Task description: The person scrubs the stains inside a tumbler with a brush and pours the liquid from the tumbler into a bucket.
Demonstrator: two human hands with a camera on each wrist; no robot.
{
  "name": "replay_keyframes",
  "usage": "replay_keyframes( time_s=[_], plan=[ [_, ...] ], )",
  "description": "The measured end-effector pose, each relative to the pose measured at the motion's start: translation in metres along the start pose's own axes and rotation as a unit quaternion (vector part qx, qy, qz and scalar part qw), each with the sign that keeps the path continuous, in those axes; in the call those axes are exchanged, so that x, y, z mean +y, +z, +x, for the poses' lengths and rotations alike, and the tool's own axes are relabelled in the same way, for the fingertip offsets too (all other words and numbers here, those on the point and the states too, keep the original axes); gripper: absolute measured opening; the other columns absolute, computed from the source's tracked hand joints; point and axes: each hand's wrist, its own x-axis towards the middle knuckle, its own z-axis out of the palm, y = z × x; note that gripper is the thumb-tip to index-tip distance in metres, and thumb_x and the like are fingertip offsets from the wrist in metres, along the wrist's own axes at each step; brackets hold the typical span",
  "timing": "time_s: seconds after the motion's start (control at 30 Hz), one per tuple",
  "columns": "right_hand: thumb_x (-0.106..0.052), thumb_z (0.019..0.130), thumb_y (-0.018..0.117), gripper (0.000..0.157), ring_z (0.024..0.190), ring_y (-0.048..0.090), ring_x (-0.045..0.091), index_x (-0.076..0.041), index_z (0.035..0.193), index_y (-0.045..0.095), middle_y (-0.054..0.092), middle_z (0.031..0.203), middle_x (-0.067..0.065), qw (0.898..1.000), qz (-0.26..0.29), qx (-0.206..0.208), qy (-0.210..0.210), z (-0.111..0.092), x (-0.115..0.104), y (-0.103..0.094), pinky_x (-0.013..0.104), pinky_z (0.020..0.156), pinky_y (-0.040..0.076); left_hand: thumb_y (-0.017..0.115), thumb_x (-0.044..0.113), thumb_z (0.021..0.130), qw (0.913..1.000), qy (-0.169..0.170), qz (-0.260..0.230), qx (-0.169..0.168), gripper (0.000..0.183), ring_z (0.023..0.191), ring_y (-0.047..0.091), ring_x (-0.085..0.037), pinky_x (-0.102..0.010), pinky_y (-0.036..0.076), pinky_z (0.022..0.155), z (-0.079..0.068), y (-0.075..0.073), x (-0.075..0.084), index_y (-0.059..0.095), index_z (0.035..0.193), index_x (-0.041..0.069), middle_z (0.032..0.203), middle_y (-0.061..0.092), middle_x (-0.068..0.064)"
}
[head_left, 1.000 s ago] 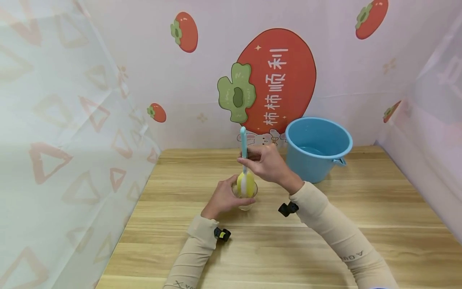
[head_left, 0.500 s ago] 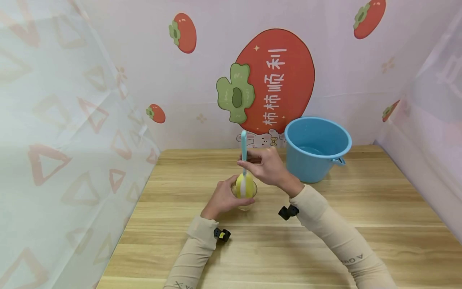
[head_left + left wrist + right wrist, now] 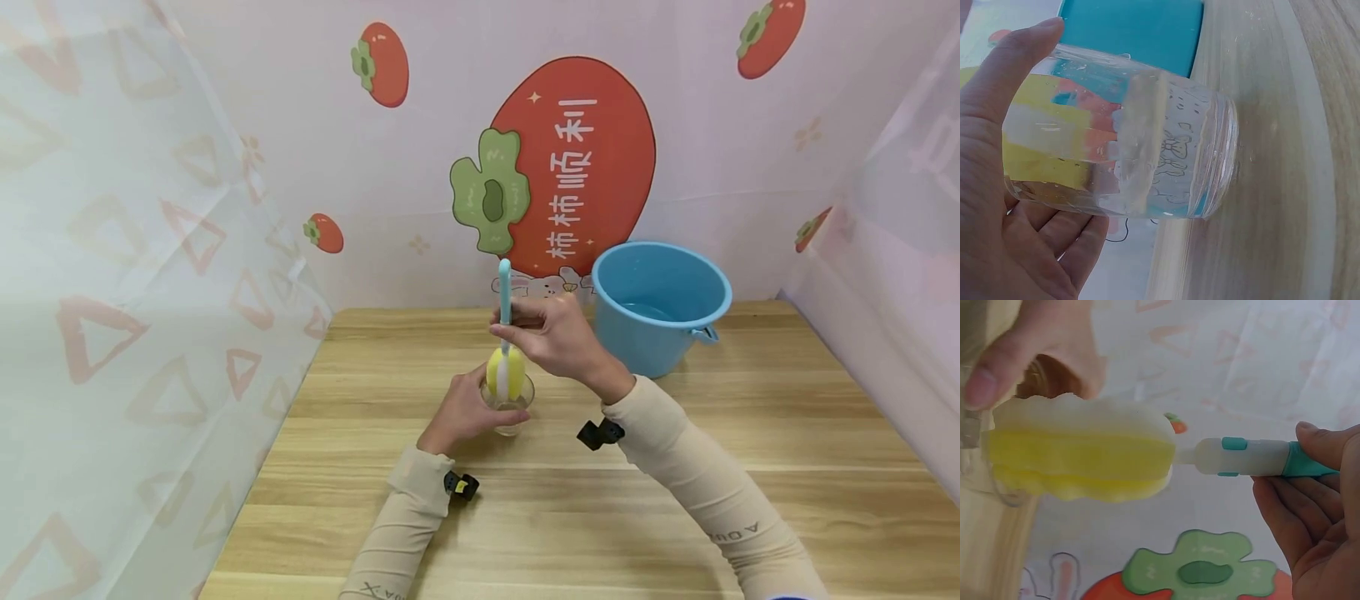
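Just below frame centre, the left hand [image 3: 459, 410] has its grip curled round a clear glass [image 3: 1147, 144]. Just above, the right hand's [image 3: 558, 337] grip pinches a sponge brush [image 3: 1135, 455], yellow-white head partly inside the glass. Blue bucket [image 3: 637, 343] right of centre, far worktop [image 3: 555, 533]; persimmon-print backdrop [image 3: 420, 167] behind.

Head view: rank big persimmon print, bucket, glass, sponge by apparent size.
1. Big persimmon print
2. Bucket
3. Glass and sponge, unranked: look close, left hand hides part of the glass.

Cup [image 3: 1147, 144] clear, glossy — sponge head [image 3: 1079, 453] matt; handle [image 3: 1244, 456] smooth plastic; bucket [image 3: 637, 342] glossy plastic — tabletop [image 3: 562, 533] wood-grained.
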Motion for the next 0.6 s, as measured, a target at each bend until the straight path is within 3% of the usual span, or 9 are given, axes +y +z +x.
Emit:
replay_keyframes(
  time_s=[0.2,0.33,0.43,0.6],
  plan=[
    [-0.009,0.094,0.08,0.008,0.089,0.081,0.017,-0.004,0.101,0.08,0.082,0.092,0.007,0.999,0.001,-0.015,0.03,-0.014,0.019,0.021,0.029,0.078,0.064,0.094,0.054,0.074,1.0,-0.009,-0.003,0.0,0.067,0.084,0.066,-0.013,-0.033,0.055,0.072,-0.002,0.0,0.001,0.066,0.13,0.032,0.093,0.072,0.009],
    [-0.008,0.095,0.079,0.01,0.091,0.081,0.019,-0.003,0.103,0.081,0.082,0.094,0.008,0.999,0.002,-0.023,0.046,-0.022,0.025,0.03,0.028,0.078,0.064,0.094,0.054,0.075,0.9999,-0.012,0.0,-0.006,0.075,0.087,0.067,-0.012,-0.032,0.056,0.073,-0.002,0.0,0.001,0.063,0.139,0.031,0.099,0.073,0.009],
    [-0.008,0.094,0.079,0.011,0.09,0.082,0.021,-0.001,0.103,0.081,0.082,0.094,0.01,0.999,0.007,-0.017,0.042,-0.021,0.023,0.031,0.028,0.077,0.064,0.094,0.054,0.074,0.9999,-0.014,0.003,-0.005,0.076,0.089,0.068,-0.011,-0.032,0.057,0.074,-0.002,0.0,0.001,0.063,0.139,0.03,0.1,0.074,0.009],
    [-0.007,0.093,0.081,0.009,0.09,0.082,0.022,-0.001,0.1,0.08,0.082,0.092,0.01,1.0,0.006,0.011,0.024,-0.011,0.011,0.018,0.031,0.078,0.064,0.095,0.053,0.072,0.9999,-0.012,0.0,-0.001,0.065,0.084,0.067,-0.012,-0.034,0.056,0.073,0.0,0.0,0.001,0.066,0.126,0.029,0.092,0.072,0.009]
  ],
)
